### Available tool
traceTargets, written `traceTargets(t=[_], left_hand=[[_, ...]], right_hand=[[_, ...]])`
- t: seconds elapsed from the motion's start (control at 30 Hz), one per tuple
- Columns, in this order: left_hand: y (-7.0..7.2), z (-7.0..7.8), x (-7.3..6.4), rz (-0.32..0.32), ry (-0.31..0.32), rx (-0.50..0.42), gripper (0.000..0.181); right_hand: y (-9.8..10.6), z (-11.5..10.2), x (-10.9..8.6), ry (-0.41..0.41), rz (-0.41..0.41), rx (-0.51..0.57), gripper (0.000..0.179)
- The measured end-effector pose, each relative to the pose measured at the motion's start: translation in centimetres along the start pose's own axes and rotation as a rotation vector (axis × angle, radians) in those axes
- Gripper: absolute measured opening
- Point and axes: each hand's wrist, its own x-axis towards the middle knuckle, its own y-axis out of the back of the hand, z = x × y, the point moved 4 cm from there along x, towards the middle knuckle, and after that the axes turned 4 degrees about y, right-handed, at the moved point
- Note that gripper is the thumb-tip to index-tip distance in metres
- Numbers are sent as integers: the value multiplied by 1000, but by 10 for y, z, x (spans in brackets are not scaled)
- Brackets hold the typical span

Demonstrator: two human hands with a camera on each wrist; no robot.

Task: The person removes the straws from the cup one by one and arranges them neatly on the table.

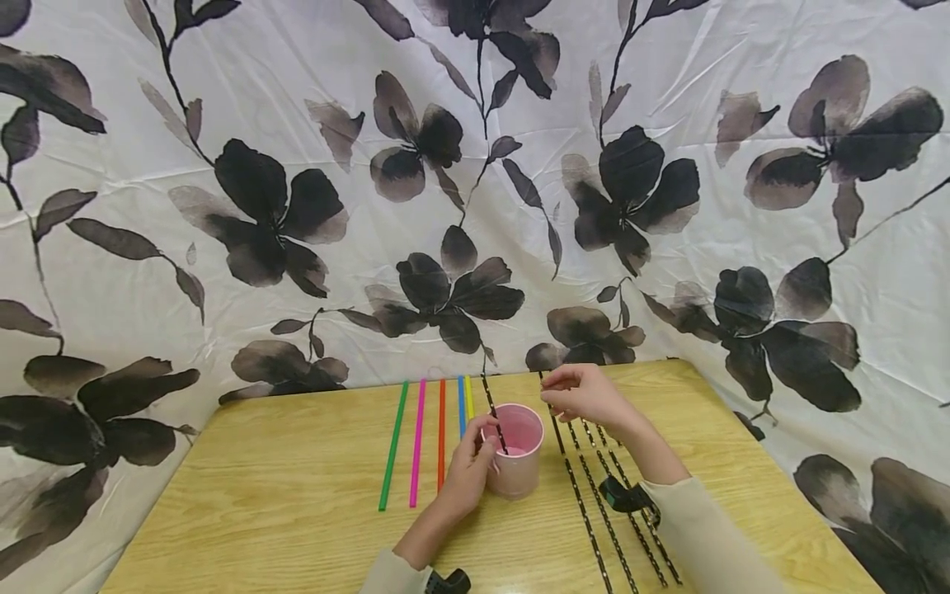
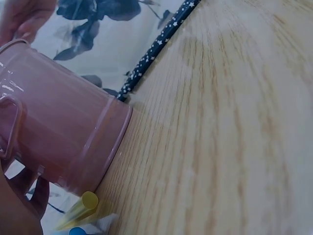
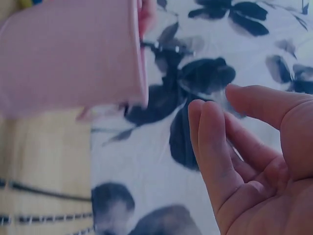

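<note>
A pink cup (image 1: 514, 474) with a small side handle (image 2: 18, 128) stands upright on the table. My left hand (image 1: 466, 470) grips its left side, with fingertips up at the rim. One black straw with a light pattern (image 1: 493, 404) leans inside the cup, its upper end rising past the far rim. To the right of the cup, my right hand (image 1: 586, 394) is raised above the far ends of several black patterned straws (image 1: 582, 495). Nothing sits between its thumb and fingers (image 3: 208, 127); a gap shows there in the right wrist view.
Left of the cup, a green straw (image 1: 394, 445), a pink straw (image 1: 418, 445), a red straw (image 1: 441, 433), a blue straw (image 1: 462, 404) and a yellow straw (image 1: 470, 396) lie side by side on the wooden table (image 1: 282, 478). A floral cloth (image 1: 534, 247) hangs behind the table's far edge.
</note>
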Motion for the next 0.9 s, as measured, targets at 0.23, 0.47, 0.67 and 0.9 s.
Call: traceTargets(t=[0.23, 0.47, 0.67, 0.9], left_hand=[[1, 0, -1, -4, -11, 20, 26], [0, -31, 6, 23, -31, 23, 23], [2, -19, 6, 19, -64, 17, 20], [4, 3, 3, 14, -101, 44, 16]], right_hand=[[-34, -13, 23, 31, -29, 23, 27], [-53, -14, 44, 6, -28, 63, 27], [-61, -15, 52, -19, -24, 64, 28], [-67, -10, 56, -51, -22, 50, 27]])
